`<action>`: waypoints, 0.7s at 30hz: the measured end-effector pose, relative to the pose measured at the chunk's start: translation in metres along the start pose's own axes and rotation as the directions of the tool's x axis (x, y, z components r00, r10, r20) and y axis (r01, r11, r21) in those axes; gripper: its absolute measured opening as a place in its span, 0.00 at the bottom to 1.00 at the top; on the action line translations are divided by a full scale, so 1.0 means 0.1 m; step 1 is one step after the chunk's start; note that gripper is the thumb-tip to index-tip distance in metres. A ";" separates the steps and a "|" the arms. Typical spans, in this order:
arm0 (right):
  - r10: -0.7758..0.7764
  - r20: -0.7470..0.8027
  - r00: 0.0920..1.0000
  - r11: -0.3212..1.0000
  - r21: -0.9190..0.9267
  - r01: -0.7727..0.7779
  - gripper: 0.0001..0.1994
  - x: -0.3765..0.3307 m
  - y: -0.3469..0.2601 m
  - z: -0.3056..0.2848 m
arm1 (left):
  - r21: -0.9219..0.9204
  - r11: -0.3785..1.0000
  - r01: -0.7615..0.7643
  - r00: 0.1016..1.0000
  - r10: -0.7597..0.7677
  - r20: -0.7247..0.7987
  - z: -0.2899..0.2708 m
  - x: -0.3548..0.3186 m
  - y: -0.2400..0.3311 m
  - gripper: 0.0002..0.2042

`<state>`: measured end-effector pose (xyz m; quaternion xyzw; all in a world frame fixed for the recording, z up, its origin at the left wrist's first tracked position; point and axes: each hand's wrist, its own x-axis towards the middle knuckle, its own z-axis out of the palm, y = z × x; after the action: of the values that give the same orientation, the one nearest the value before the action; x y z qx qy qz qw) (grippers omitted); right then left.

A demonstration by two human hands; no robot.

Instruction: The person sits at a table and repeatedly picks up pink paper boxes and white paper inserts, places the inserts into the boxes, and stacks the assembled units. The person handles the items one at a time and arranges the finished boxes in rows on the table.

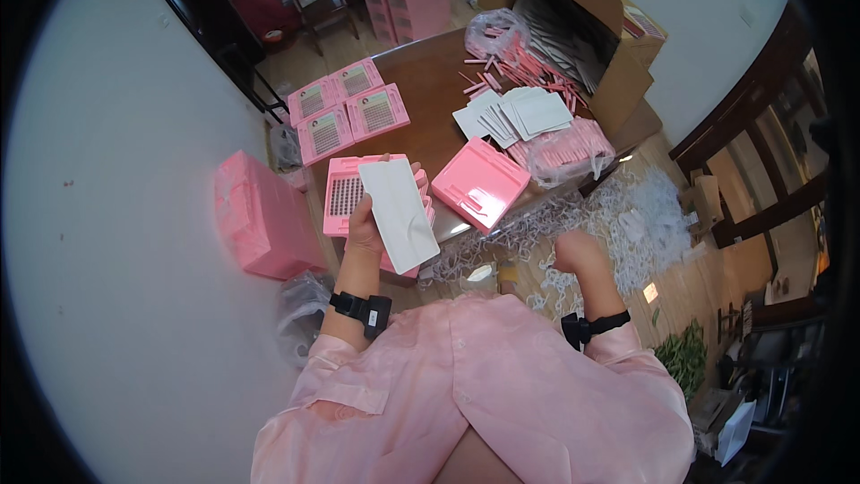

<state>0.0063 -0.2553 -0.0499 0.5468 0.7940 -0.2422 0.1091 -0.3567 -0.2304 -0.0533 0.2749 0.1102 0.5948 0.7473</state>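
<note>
Head view, looking down: a white card [399, 212] is held up in the left hand [365, 226], with the fingers closed around its lower left edge and the thumb side hidden behind it. The card is tilted, its top leaning to the left, and it is raised over the near edge of a brown table [430, 99]. Just behind the card, an open pink tray [345, 193] with rows of small dark items is seen lying on the table. To the right of the card, a closed pink case [480, 183] rests at an angle on the table edge.

The right hand [578, 251] is lowered beside the table, near the lap, with its back turned to the camera; whether its fingers are curled on anything cannot be told. Black bands are worn on both wrists, and pink sleeves cover the forearms.

Farther back on the table, four more pink trays [348, 109] are laid in a group, a fan of white cards [515, 114] is spread out, and thin pink sticks [528, 67] are scattered beside an open cardboard box [618, 81]. A clear bag of pink pieces [569, 148] lies at the table's right side. A wrapped pink block [262, 215] stands on the floor to the left, and white scraps [618, 215] are strewn on the floor to the right.
</note>
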 end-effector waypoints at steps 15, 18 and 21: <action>0.051 -0.718 0.694 0.765 0.474 0.435 0.11 0.61 -1.42 -0.44 | 0.079 0.997 0.022 0.982 -0.036 0.183 0.20 -0.18 -0.02 0.45; 0.016 -0.728 0.685 0.780 0.438 0.447 0.10 0.64 -1.47 -0.47 | 0.082 0.997 0.011 0.983 -0.026 0.184 0.24 -0.19 0.00 0.45; -0.061 -0.701 0.711 0.781 0.410 0.471 0.09 0.67 -1.48 -0.45 | 0.095 0.996 -0.005 0.984 -0.011 0.175 0.24 -0.19 0.03 0.45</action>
<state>-0.1510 -0.2205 -0.0013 0.4755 0.7461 -0.2715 -0.3788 -0.3528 -0.2542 -0.0349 0.3612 0.0724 0.5612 0.7412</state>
